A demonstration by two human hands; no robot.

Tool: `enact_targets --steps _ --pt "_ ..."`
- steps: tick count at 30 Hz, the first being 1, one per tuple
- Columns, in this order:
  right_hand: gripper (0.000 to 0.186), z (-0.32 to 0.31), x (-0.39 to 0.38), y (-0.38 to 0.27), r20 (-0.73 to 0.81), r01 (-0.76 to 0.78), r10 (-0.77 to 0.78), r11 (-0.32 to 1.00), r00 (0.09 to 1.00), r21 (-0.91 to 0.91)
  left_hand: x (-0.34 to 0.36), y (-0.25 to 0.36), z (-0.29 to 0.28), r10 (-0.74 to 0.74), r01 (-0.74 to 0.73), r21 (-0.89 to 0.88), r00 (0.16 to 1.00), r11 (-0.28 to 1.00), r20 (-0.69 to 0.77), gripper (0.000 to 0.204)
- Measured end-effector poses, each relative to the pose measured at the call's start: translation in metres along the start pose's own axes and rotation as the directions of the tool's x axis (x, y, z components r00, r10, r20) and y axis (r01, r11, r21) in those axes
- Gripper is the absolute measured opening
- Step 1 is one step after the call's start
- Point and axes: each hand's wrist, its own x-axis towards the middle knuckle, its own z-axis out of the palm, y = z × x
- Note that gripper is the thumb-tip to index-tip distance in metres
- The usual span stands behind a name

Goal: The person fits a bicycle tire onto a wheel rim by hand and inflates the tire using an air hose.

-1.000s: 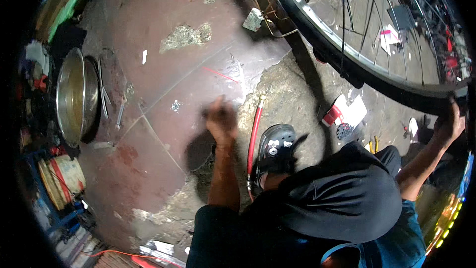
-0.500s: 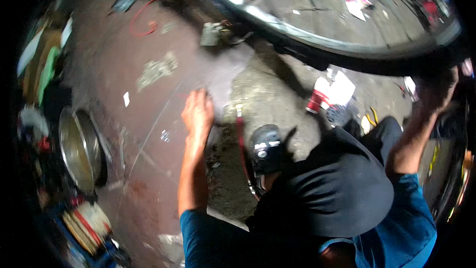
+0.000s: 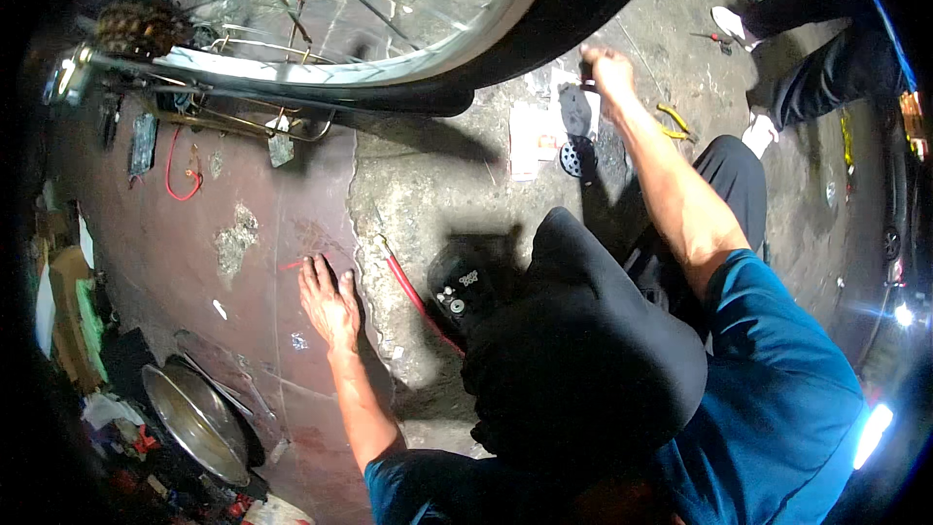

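A bicycle wheel with a black tyre (image 3: 573,5) and pale rim (image 3: 418,63) fills the top of the view, a rusty sprocket (image 3: 141,29) at its hub. My left hand (image 3: 330,306) is open, fingers spread, over the reddish floor (image 3: 301,194) and touching no tool. Reaching forward, my right hand (image 3: 610,76) is closed beside the tyre, its fingers curled; what they hold, if anything, is hidden. Below that hand lie white paper sheets (image 3: 530,141) and a round dark part with holes (image 3: 571,159). Between my arms runs a red hose (image 3: 413,292) with a metal end.
Another person's legs in dark trousers (image 3: 812,83) and white shoes stand at far right. Yellow-handled pliers (image 3: 673,122) lie right of my forearm. A metal basin (image 3: 199,423) sits at lower left. Under the wheel is a wire rack (image 3: 243,123); a red cord (image 3: 175,170) lies nearby.
The whole view has shifted, bringing the hub and sprocket into sight. My right hand has left the tyre's right side and moved inward over the papers. My left hand stays open.
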Motion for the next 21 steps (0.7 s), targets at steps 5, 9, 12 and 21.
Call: enact_targets --steps 5,9,12,21 --pt "0.016 0.002 -0.030 0.065 0.042 0.117 -0.110 0.926 0.993 -0.358 -0.012 -0.020 0.004 0.023 -0.024 0.083 1.000 0.996 0.002 0.058" --pt "0.022 0.026 -0.083 0.070 0.430 0.475 -0.233 0.613 0.872 -0.631 0.000 -0.022 0.002 -0.165 0.166 -0.002 0.978 0.986 -0.130 0.047" --pt "0.032 0.041 -0.116 0.069 0.642 0.641 -0.172 0.444 0.747 -0.626 0.008 -0.019 -0.008 -0.096 0.110 0.054 0.972 0.992 -0.216 0.035" --pt "0.034 0.060 -0.149 0.072 0.740 0.773 -0.227 0.251 0.633 -0.583 0.042 -0.053 0.000 0.196 -0.180 0.282 0.980 0.943 -0.030 0.007"
